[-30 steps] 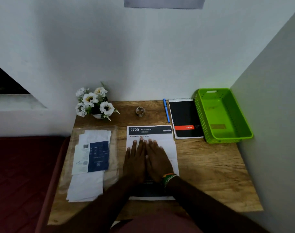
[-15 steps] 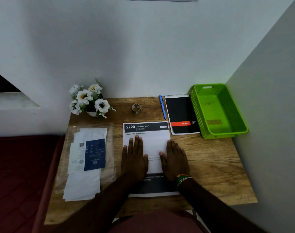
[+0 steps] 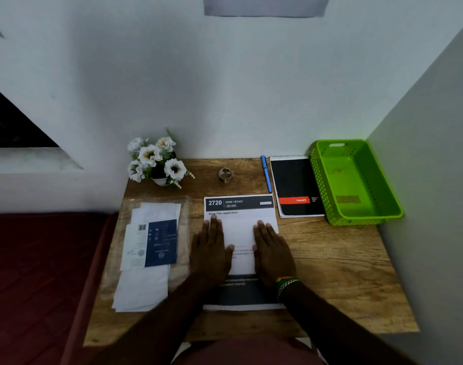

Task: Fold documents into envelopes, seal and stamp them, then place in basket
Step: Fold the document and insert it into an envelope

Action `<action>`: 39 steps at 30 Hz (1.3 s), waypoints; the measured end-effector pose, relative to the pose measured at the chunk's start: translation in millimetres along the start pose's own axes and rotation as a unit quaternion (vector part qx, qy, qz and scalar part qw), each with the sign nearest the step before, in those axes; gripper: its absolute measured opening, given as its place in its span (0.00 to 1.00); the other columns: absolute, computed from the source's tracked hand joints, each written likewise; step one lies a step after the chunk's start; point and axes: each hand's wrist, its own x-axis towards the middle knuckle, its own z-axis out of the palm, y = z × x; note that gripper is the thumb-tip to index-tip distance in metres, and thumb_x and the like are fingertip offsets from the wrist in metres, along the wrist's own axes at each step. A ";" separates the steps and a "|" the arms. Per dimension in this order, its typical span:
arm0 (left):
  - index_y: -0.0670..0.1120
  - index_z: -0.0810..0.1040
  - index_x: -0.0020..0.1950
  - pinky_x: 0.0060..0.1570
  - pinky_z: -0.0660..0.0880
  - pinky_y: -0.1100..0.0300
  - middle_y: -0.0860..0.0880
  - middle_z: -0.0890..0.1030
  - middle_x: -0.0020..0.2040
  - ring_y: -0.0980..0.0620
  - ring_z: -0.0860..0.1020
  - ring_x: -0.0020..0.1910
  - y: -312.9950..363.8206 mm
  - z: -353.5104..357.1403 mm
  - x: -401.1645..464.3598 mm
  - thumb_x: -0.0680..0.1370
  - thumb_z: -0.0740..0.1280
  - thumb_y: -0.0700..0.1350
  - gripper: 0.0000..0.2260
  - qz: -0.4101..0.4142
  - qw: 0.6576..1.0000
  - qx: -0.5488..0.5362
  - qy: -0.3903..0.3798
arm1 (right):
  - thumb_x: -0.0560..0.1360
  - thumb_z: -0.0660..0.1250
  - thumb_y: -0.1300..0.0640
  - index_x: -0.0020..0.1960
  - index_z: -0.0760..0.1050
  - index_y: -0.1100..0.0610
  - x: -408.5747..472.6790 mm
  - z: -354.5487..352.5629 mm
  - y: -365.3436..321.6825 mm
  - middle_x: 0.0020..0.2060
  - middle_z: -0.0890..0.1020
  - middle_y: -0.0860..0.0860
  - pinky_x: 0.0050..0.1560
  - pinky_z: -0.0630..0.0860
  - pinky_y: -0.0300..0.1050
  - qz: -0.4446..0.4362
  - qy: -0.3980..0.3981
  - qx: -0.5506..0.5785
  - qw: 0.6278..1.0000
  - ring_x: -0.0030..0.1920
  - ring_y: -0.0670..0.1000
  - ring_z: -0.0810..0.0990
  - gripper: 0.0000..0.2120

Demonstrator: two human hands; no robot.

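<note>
Pressing flat, fingers straight, both hands point(image 3: 240, 254) on document point(image 3: 240, 233) headed "2720 DESK / STUDY", smaller print blurred.

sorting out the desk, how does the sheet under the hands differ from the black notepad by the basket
The sheet is mostly white with dark bands at top and bottom; the notepad is black with a red strip. The sheet is larger. The left hand and right hand press on the sheet; the notepad lies untouched. Both lie flat on the desk.

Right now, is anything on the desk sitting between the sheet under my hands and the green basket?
Yes. The black notebook lies between the sheet and the green basket, right beside the basket's left wall. The blue pen lies left of the notebook. Both lie flat, so lifting the paper over them should clear.
</note>
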 end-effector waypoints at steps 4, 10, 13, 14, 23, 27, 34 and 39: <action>0.48 0.46 0.82 0.78 0.47 0.47 0.45 0.46 0.82 0.43 0.46 0.80 6.3 -18.9 14.1 0.80 0.61 0.60 0.38 -0.013 1.000 0.000 -0.012 | 0.84 0.51 0.48 0.81 0.50 0.51 -0.4 -4.6 -4.3 0.81 0.51 0.50 0.78 0.48 0.52 0.021 -0.004 0.000 1.000 0.80 0.52 0.49 0.27; 0.53 0.62 0.74 0.67 0.67 0.44 0.47 0.62 0.74 0.42 0.60 0.71 7.3 -40.7 31.0 0.71 0.74 0.59 0.36 -0.011 1.000 -0.004 -0.021 | 0.81 0.56 0.43 0.76 0.61 0.49 13.7 -25.3 -6.3 0.77 0.62 0.50 0.71 0.63 0.56 0.033 -0.005 -0.011 0.999 0.75 0.54 0.61 0.25; 0.54 0.66 0.68 0.65 0.68 0.43 0.47 0.64 0.70 0.42 0.62 0.68 8.0 -49.5 37.7 0.68 0.77 0.59 0.33 -0.014 0.999 -0.007 -0.047 | 0.78 0.57 0.39 0.75 0.60 0.46 27.1 -34.2 -2.8 0.74 0.63 0.52 0.68 0.66 0.58 0.034 -0.004 -0.021 0.999 0.73 0.56 0.62 0.28; 0.54 0.66 0.67 0.65 0.68 0.43 0.47 0.65 0.70 0.42 0.62 0.68 7.4 -51.1 38.8 0.67 0.77 0.58 0.34 -0.014 0.999 -0.011 -0.049 | 0.78 0.57 0.38 0.75 0.60 0.45 31.6 -36.8 -1.3 0.74 0.63 0.52 0.68 0.65 0.59 0.027 -0.009 -0.029 0.999 0.73 0.57 0.61 0.28; 0.53 0.59 0.74 0.66 0.67 0.39 0.47 0.63 0.73 0.40 0.62 0.71 9.1 -47.3 35.7 0.67 0.78 0.58 0.42 -0.025 0.999 -0.003 -0.044 | 0.77 0.66 0.48 0.49 0.78 0.46 58.7 -57.0 -3.0 0.51 0.81 0.45 0.62 0.64 0.53 0.035 0.023 0.099 0.994 0.60 0.51 0.74 0.04; 0.54 0.60 0.73 0.68 0.63 0.35 0.46 0.62 0.74 0.40 0.60 0.73 15.3 -51.3 38.6 0.67 0.77 0.59 0.40 -0.010 0.998 0.042 -0.042 | 0.76 0.69 0.49 0.44 0.78 0.45 60.7 -58.6 -7.8 0.45 0.81 0.42 0.61 0.65 0.51 0.047 0.019 0.172 0.984 0.54 0.48 0.77 0.02; 0.60 0.70 0.66 0.71 0.53 0.33 0.52 0.67 0.73 0.45 0.61 0.74 21.8 -46.8 38.8 0.76 0.67 0.61 0.20 0.013 1.000 -0.016 0.006 | 0.77 0.67 0.51 0.41 0.75 0.43 64.8 -59.9 -12.3 0.45 0.80 0.42 0.64 0.64 0.52 0.040 0.004 0.177 0.983 0.54 0.47 0.76 0.06; 0.58 0.78 0.53 0.69 0.57 0.39 0.57 0.77 0.61 0.52 0.69 0.67 28.5 -55.8 43.2 0.80 0.64 0.51 0.05 0.003 0.991 -0.113 0.065 | 0.76 0.68 0.51 0.42 0.74 0.44 65.3 -61.0 -19.1 0.46 0.79 0.44 0.63 0.67 0.53 0.017 0.015 0.166 0.986 0.54 0.49 0.76 0.05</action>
